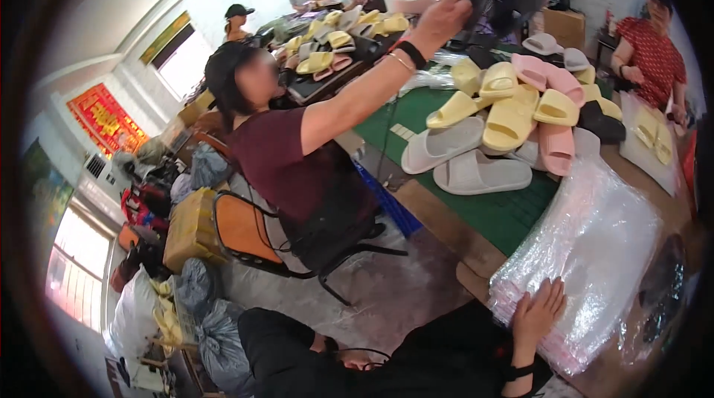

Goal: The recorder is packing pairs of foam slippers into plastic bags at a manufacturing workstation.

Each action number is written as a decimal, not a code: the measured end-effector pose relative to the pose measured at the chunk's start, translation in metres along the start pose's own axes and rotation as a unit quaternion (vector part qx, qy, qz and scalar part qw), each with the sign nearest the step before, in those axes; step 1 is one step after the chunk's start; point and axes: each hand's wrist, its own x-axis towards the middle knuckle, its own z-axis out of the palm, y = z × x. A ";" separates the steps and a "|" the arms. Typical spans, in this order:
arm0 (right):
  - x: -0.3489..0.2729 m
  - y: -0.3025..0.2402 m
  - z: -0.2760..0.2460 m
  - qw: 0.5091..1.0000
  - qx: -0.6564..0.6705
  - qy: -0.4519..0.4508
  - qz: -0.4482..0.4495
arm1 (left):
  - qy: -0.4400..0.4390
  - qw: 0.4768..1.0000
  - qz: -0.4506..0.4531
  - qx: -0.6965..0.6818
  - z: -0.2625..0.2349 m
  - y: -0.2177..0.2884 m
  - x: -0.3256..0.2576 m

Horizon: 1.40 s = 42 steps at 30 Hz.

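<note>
My right hand (539, 312) lies flat on a stack of clear plastic bags (587, 264) at the table's near right edge. Its fingers are stretched out and grip nothing. Low in the view, my left hand (357, 358) shows only in part beside my black clothing; its fingers are hidden. Beyond the bags is a pile of foam slides, among them a yellow slide (509, 119), a grey slide (483, 171) and a pink slide (556, 146). The pile rests on the green table mat (513, 219).
A seated co-worker in a maroon shirt (275, 152) reaches an arm across at the left, lifting something dark. Another person in red (651, 56) stands at the far right. An orange-backed chair (242, 227), a cardboard box (195, 230) and grey sacks (223, 338) are at the left.
</note>
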 end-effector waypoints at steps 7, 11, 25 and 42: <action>0.005 0.001 -0.002 1.000 -0.019 0.012 -0.017 | 0.175 0.828 -0.184 -0.501 -0.100 0.005 0.011; 0.006 0.006 -0.003 0.999 -0.033 0.003 -0.002 | 0.315 0.788 -0.041 -0.527 -0.213 0.018 0.024; 0.003 -0.004 -0.006 0.999 -0.020 -0.022 0.025 | 0.393 0.780 0.124 -0.472 -0.363 0.047 0.066; 0.007 -0.005 -0.009 1.000 0.019 0.023 -0.004 | 0.568 0.611 0.099 -0.542 -0.538 0.033 0.095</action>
